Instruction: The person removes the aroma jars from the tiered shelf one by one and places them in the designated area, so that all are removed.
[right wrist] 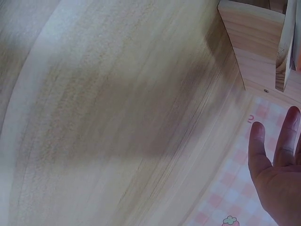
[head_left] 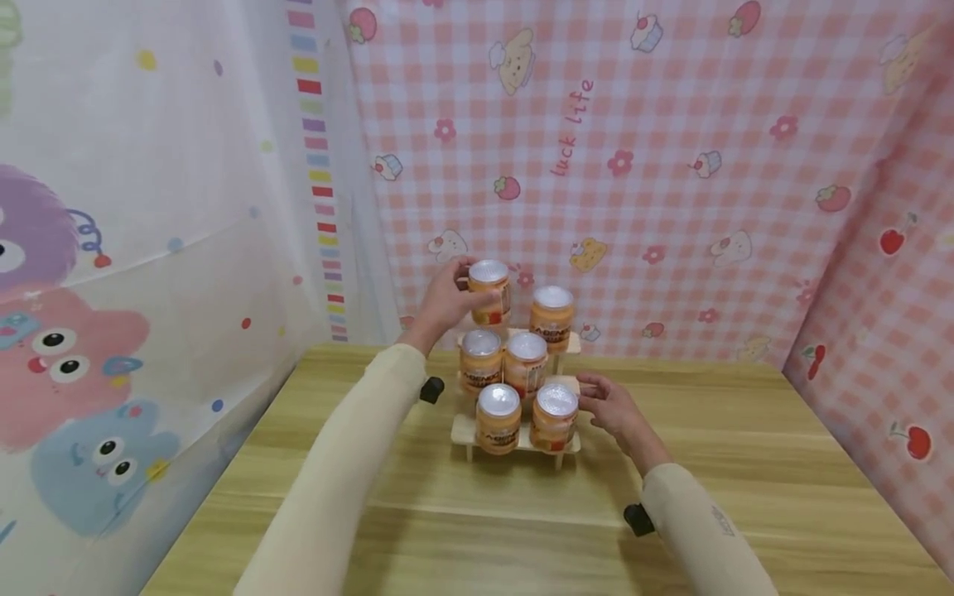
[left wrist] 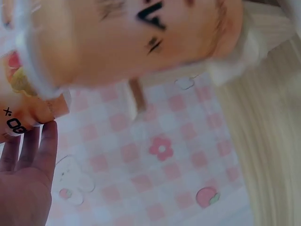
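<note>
My left hand [head_left: 450, 296] holds an orange can [head_left: 488, 308] with a silvery lid at the upper left of a tiered wooden stand [head_left: 465, 430]. In the left wrist view its fingers [left wrist: 47, 141] lie against the can's labelled side [left wrist: 19, 101]; the thumb is hidden there. Beside it on the top tier stands another can [head_left: 551, 321]. Two cans share the middle tier, and two more, a left one [head_left: 498, 424] and a right one [head_left: 554, 424], stand on the bottom tier. My right hand [head_left: 614, 414], fingers extended, is at the stand's right side; contact is unclear.
The stand rests on a wood-grain table [head_left: 715, 463] near its back edge. Behind hangs a pink checked cloth [head_left: 671, 207]; a white patterned curtain [head_left: 186, 124] borders the left. Black pieces [head_left: 638, 519] show beside the wrists.
</note>
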`<state>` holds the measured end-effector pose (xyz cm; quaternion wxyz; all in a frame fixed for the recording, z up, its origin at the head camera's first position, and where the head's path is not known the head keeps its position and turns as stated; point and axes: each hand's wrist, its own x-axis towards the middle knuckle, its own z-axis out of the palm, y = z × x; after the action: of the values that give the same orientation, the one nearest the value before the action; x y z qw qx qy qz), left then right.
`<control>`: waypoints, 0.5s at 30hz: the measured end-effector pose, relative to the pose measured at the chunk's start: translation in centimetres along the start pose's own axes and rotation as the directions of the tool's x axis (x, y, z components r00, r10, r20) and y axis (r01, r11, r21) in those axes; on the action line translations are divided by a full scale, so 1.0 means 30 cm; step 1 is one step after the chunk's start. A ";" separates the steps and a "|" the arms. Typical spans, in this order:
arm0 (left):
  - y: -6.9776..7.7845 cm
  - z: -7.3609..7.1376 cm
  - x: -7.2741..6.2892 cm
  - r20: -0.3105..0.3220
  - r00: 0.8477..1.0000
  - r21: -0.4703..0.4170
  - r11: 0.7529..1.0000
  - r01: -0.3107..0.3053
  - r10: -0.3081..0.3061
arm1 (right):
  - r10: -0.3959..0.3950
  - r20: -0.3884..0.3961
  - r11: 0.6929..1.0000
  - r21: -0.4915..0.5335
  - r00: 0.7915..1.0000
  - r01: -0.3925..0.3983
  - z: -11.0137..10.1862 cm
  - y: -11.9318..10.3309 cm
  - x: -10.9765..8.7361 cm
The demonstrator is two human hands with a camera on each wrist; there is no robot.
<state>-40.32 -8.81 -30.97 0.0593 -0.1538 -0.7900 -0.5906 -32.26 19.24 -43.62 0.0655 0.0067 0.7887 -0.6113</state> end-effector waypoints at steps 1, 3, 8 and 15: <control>0.008 -0.013 -0.001 -0.001 1.000 -0.010 1.000 -0.004 0.004 | 0.003 0.002 1.000 0.005 1.000 -0.003 -0.002 0.001 0.001; 0.021 -0.041 -0.007 -0.001 1.000 -0.022 1.000 -0.006 0.006 | 0.007 0.005 1.000 0.004 1.000 -0.007 -0.005 0.003 0.002; 0.033 -0.114 -0.038 -0.011 1.000 -0.026 0.999 -0.028 0.027 | 0.010 0.010 1.000 -0.004 1.000 -0.010 -0.008 0.005 0.008; 0.025 -0.193 -0.116 -0.025 0.999 -0.020 0.999 -0.045 0.045 | 0.013 0.016 1.000 -0.002 1.000 -0.013 -0.007 0.001 0.009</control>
<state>-37.31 -14.72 -29.53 0.0805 -0.1649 -0.7794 -0.5991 -32.54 19.44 -43.62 0.0757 0.0068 0.7887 -0.6100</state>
